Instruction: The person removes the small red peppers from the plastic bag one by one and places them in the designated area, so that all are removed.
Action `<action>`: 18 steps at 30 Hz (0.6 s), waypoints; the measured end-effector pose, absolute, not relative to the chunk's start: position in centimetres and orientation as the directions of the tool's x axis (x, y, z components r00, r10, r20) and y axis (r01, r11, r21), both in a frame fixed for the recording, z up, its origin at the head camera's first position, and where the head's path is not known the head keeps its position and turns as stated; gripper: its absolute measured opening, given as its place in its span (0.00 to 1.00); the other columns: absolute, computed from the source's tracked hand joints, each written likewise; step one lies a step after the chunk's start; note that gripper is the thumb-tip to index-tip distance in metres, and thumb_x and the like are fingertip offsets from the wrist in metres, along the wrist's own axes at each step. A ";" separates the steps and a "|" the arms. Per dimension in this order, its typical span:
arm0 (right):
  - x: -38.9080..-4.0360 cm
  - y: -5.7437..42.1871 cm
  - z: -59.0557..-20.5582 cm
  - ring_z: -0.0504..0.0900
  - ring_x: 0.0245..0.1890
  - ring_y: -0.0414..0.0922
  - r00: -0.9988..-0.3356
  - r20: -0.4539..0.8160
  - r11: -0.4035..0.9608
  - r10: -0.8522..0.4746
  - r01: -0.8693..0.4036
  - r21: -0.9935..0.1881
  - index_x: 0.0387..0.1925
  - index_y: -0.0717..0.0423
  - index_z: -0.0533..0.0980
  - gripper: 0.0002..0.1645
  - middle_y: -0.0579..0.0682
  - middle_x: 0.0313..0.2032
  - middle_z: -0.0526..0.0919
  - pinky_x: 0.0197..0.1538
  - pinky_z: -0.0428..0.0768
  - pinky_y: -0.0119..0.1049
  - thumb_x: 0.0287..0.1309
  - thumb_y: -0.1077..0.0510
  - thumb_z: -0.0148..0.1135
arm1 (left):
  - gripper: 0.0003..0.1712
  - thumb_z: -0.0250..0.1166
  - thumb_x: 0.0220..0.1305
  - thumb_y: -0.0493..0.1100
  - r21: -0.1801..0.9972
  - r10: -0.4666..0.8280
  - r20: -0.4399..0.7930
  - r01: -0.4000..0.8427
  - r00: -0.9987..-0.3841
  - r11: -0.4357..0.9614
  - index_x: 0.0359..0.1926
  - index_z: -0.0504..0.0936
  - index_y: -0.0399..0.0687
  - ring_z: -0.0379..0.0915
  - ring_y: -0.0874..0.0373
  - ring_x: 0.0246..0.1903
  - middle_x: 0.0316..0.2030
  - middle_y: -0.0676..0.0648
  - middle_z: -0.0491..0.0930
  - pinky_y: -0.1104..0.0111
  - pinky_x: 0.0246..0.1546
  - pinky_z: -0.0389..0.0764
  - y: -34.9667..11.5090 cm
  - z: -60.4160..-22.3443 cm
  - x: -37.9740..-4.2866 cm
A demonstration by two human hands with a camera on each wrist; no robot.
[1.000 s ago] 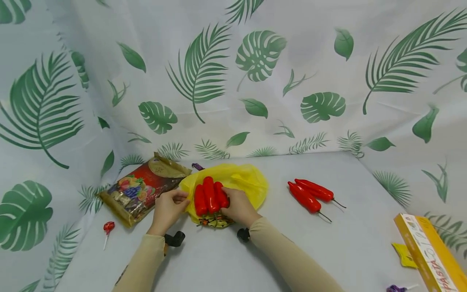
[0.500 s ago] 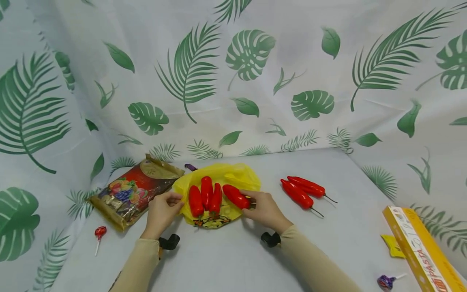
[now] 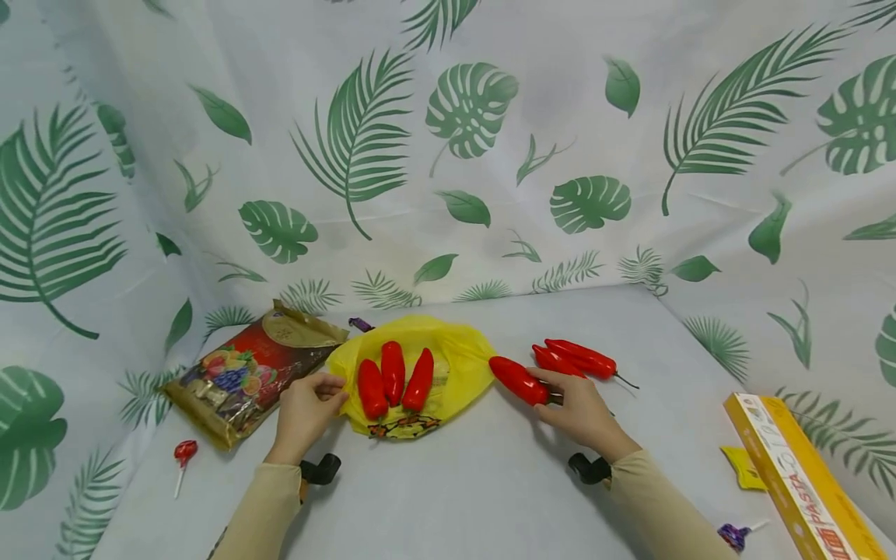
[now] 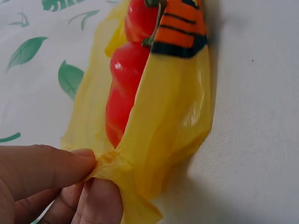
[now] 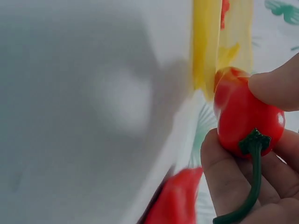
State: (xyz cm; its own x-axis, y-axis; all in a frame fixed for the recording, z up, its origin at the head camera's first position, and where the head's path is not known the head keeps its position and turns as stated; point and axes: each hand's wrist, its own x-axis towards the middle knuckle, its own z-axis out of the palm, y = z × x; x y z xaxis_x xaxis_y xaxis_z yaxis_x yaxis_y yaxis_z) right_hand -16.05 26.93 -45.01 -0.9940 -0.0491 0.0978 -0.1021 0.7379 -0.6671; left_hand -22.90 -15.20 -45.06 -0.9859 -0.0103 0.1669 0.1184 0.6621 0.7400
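My left hand (image 3: pixel 306 411) pinches the left edge of a yellow plastic bag (image 3: pixel 458 373), and the left wrist view shows the thin film (image 4: pixel 110 165) bunched between thumb and finger. Inside the bag lie three red chili peppers (image 3: pixel 393 375). Beyond the bag's right edge, my right hand (image 3: pixel 579 410) grips another red pepper (image 3: pixel 516 379) near its stem end; in the right wrist view its green stem (image 5: pixel 254 172) hangs down across the palm. Just behind that hand lie two more red peppers (image 3: pixel 582 357) on the table, one partly hidden by the fingers.
A brown and red snack packet (image 3: pixel 255 369) lies left of the bag, with a red lollipop (image 3: pixel 184 453) nearer me. A dark purple wrapped candy (image 3: pixel 360 324) sits behind the bag. On the right are a yellow pasta box (image 3: pixel 805 474), a yellow sachet (image 3: pixel 743 468) and a purple lollipop (image 3: pixel 736 535).
My right hand has drawn one pepper out of the bag and carried it rightward toward the two loose peppers. The left hand keeps its pinch on the bag. The head view has shifted slightly.
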 end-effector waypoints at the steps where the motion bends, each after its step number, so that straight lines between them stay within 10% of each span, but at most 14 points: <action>1: -15.9 27.4 -45.1 0.87 0.52 0.55 -0.994 0.100 0.744 -0.044 -0.099 -0.661 0.69 0.55 0.76 0.36 0.60 0.58 0.85 0.50 0.89 0.46 0.57 0.62 0.72 | 0.10 0.75 0.61 0.39 0.739 -0.012 0.169 0.119 -0.986 0.663 0.43 0.90 0.40 0.85 0.55 0.33 0.35 0.42 0.90 0.74 0.32 0.81 -15.2 -45.1 -22.9; 18: -14.9 30.8 -45.7 0.84 0.48 0.59 -0.993 0.090 0.869 0.071 0.017 -0.495 0.66 0.64 0.76 0.36 0.67 0.56 0.85 0.49 0.89 0.53 0.55 0.62 0.74 | 0.11 0.75 0.62 0.39 0.736 -0.022 0.148 0.095 -0.989 0.670 0.45 0.90 0.40 0.83 0.56 0.33 0.36 0.42 0.89 0.72 0.32 0.83 -14.8 -45.1 -23.0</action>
